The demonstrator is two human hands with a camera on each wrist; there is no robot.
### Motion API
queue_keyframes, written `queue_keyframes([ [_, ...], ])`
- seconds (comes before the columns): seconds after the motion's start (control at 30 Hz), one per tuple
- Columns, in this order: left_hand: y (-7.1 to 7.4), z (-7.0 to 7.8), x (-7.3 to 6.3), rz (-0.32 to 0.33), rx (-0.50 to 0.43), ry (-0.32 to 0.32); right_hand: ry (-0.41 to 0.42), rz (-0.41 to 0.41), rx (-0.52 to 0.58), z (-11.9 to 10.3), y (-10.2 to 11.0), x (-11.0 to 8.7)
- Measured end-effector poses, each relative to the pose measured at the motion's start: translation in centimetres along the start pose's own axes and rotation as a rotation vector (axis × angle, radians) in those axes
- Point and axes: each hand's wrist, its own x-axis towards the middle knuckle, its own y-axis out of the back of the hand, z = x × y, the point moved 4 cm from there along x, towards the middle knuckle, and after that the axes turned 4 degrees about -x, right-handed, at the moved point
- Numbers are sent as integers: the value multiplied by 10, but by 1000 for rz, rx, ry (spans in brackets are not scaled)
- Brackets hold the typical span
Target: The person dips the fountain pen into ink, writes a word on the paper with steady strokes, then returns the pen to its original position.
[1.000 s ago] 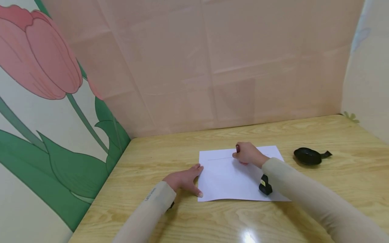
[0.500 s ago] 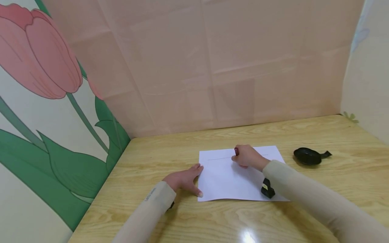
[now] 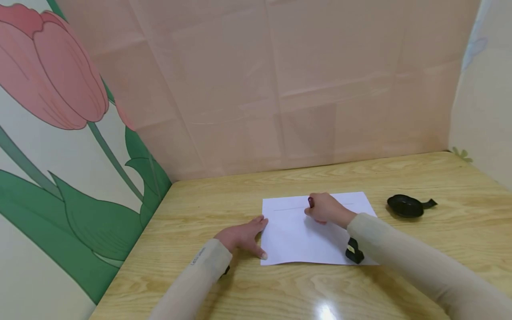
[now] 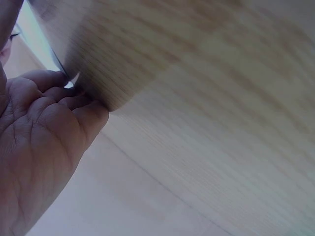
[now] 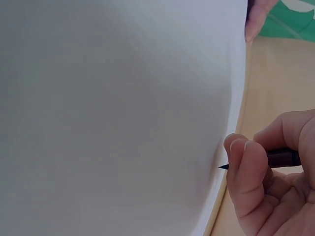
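A white sheet of paper (image 3: 288,240) lies on the wooden table, with a thin dark line (image 3: 286,209) across its upper part. My left hand (image 3: 243,236) rests at its left edge, fingers spread and fingertips touching the paper. Over the upper middle of the sheet, my right hand (image 3: 328,208) pinches a dark red pen (image 3: 310,202). Its pointed black tip (image 5: 224,167) shows at the fingertips in the right wrist view, close to the paper; whether they touch I cannot tell. The left wrist view shows my left palm (image 4: 47,123) and curled fingers beside the paper's edge.
A small black pan-shaped dish (image 3: 405,206) with a short handle stands right of the paper. The wooden table (image 3: 192,209) extends around the sheet, and a pinkish sheet (image 3: 240,89) hangs behind it. A wall painted with a tulip (image 3: 52,71) is at left.
My right hand has shifted slightly toward me, with the pen still pinched in it. My left hand, the paper and the black dish stay where they were.
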Motion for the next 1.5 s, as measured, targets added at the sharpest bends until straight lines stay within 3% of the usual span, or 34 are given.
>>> queue_keyframes([
  [0.77, -4, 1, 0, 11, -9, 12, -8, -38, 44, -6, -7, -12],
  [1.5, -2, -1, 2, 15, -1, 40, -10, -63, 16, -17, -6, -20],
])
